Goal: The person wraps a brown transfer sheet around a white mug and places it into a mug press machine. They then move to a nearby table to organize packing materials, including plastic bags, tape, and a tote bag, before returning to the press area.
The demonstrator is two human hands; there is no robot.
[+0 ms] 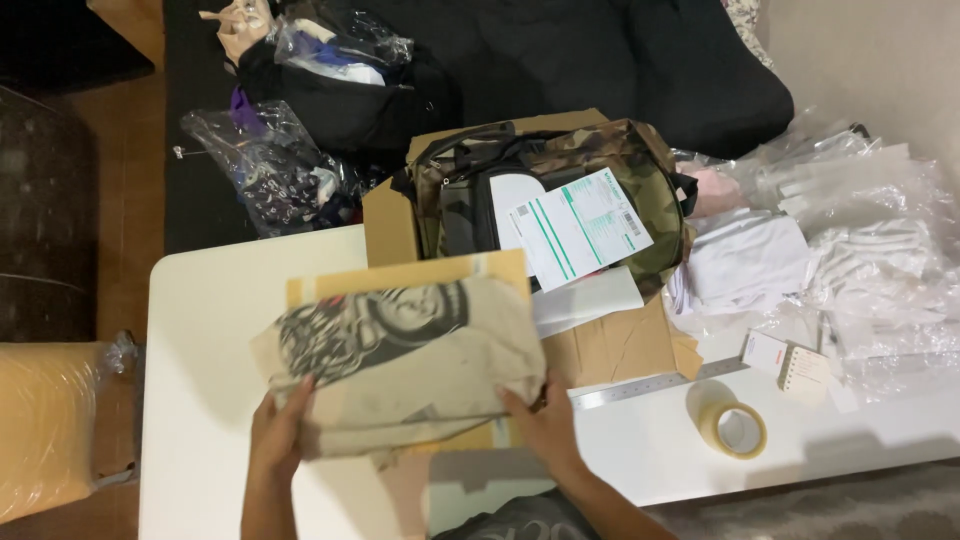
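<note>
Both hands, left hand (pixel 280 425) and right hand (pixel 540 420), pinch folded printed cloth (pixel 400 365) over yellow envelope (pixel 400 275) (probably); camouflage bag (pixel 600 160) behind, tape roll (pixel 733 430) right.

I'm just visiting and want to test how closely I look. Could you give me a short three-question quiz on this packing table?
1. True or false: both hands grip the folded beige printed cloth.
2. What lies nearest the roll of tape? A) metal ruler B) camouflage bag C) clear plastic bag of clothes
3. What rests on top of the camouflage bag?

Key:
1. True: the left hand holds its lower left edge, the right hand its lower right corner.
2. A
3. A white paper form with green print.
</note>
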